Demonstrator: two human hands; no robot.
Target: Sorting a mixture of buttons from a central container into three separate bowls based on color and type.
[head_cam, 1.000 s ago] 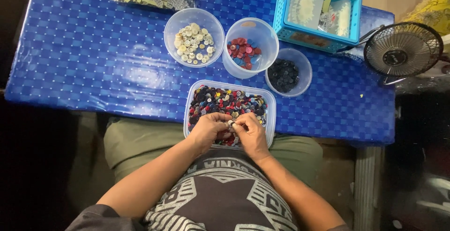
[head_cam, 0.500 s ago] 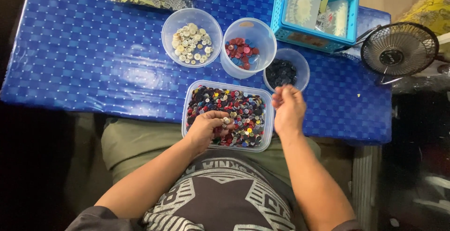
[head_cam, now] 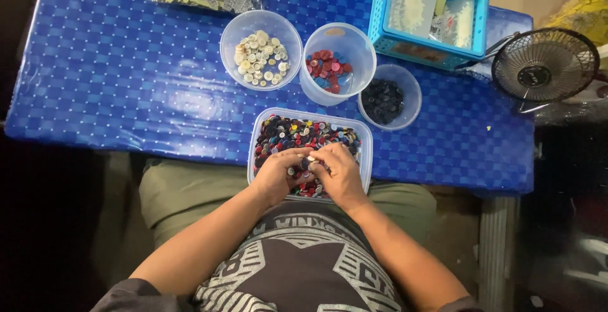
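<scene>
tub [head_cam: 263,122] front | three bowls behind | basket [head_cam: 380,14], fan [head_cam: 544,65] right

The person is wearing a dark grey T-shirt with a big dark star on the front. Pale striped patterns and pale letters are sitting around the star. The sleeves are short, so both arms are showing bare below them. The person is also wearing olive-green trousers, which are showing just above the star.
</scene>
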